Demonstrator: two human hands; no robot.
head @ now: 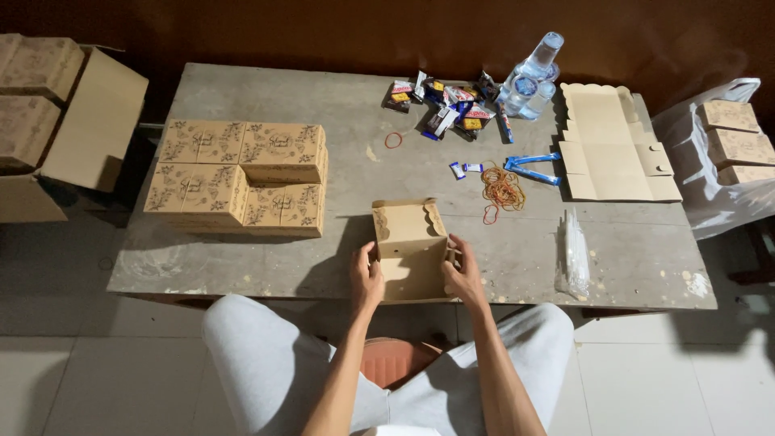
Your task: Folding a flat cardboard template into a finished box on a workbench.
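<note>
I had the half-folded brown box at lower centre of the frame, my left hand and right hand closed on its opposite side walls, equally near.

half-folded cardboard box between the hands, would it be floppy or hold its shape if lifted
The half-folded box looks like thin card, so it is probably light and would likely flex. Its scalloped flaps stand open, unlocked, so the walls may splay unless the left hand and right hand press both sides. Flat-bottomed on the table, it should slide, not roll.
</note>
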